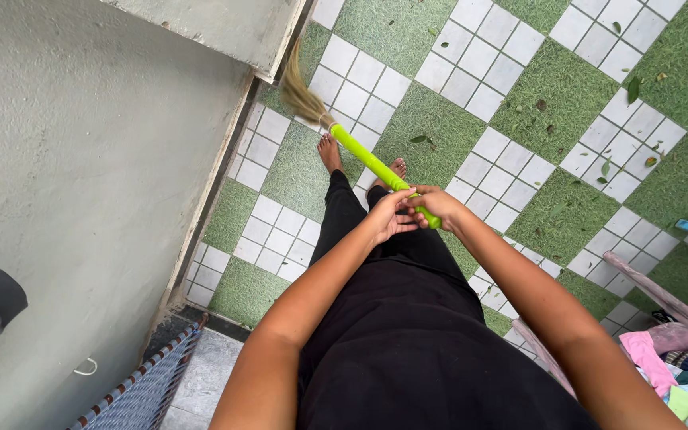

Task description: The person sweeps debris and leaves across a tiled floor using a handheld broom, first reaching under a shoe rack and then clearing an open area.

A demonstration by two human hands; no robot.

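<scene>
Both hands, left hand (386,216) and right hand (435,204), grip the broom's (360,153) green handle end.

We see soft, even daylight across the tiled floor (519,95), with no hard shadows and no glare. Focus is sharp on the tiles and the scattered leaves (607,169). The grey wall (81,159) at left is evenly lit. Straight lines bow slightly toward the frame edges, a wide-lens effect.
</scene>
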